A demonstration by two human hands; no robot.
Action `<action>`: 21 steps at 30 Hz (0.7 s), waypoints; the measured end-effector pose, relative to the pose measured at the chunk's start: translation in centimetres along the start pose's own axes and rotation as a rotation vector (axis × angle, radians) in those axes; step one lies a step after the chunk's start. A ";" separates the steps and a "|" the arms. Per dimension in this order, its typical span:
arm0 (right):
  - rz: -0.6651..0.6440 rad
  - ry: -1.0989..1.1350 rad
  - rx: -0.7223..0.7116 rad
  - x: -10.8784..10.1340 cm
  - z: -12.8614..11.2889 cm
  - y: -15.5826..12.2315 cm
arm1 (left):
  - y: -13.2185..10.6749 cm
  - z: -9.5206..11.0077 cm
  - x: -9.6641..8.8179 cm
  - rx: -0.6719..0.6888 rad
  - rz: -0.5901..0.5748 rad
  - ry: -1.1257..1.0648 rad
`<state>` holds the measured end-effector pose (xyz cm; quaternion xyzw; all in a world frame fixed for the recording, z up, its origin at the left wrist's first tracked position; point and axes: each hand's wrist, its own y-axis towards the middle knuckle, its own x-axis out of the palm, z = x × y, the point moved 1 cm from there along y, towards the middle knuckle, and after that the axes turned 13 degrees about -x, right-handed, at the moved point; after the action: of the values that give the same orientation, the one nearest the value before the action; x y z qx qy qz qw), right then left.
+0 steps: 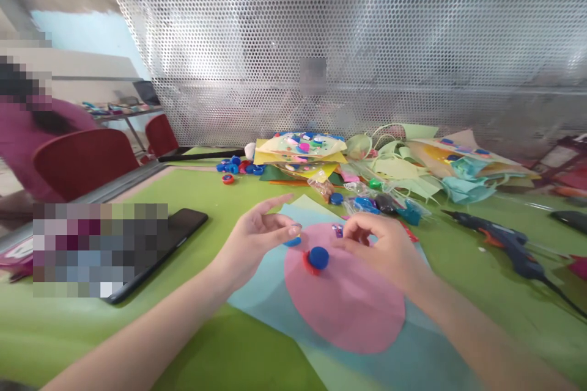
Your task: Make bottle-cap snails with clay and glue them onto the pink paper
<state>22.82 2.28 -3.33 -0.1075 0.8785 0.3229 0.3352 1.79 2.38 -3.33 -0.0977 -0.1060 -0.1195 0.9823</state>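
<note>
A pink paper oval [353,317] lies on a light blue sheet [257,293]. Near its upper left sits a blue bottle cap [318,257], partly over a red cap [312,264]. My left hand [257,235] is above the sheet, thumb and finger pinched together; whatever they hold is too small to name. Just below those fingertips is a blue and yellow piece [292,241]. My right hand [385,247] hovers over the oval's right side with curled, pinching fingers, their contents hidden. Beside its fingertips is a small purple-and-white piece [338,230].
A glue gun [509,244] with a cord lies at the right. On the left is a phone [183,226]. Blue caps [233,165], decorated paper stacks [298,153] and small bags of bits [385,203] line the back, before a perforated metal panel [367,43]. A person [41,128] sits far left.
</note>
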 end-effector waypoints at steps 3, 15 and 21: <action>-0.145 -0.177 -0.056 -0.3 0.4 0.2 | 0.1 0.1 -0.2 0.048 0.042 0.063; -0.567 -0.291 -0.119 -1.3 0.1 -0.1 | 0.7 0.9 -1.0 0.082 0.212 0.352; -0.561 -0.269 -0.039 -1.6 -0.1 0.0 | 0.9 0.7 -1.2 0.119 0.210 0.495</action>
<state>23.96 2.17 -2.16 -0.3085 0.7558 0.2459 0.5226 0.72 3.69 -3.07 -0.0183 0.1412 -0.0308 0.9893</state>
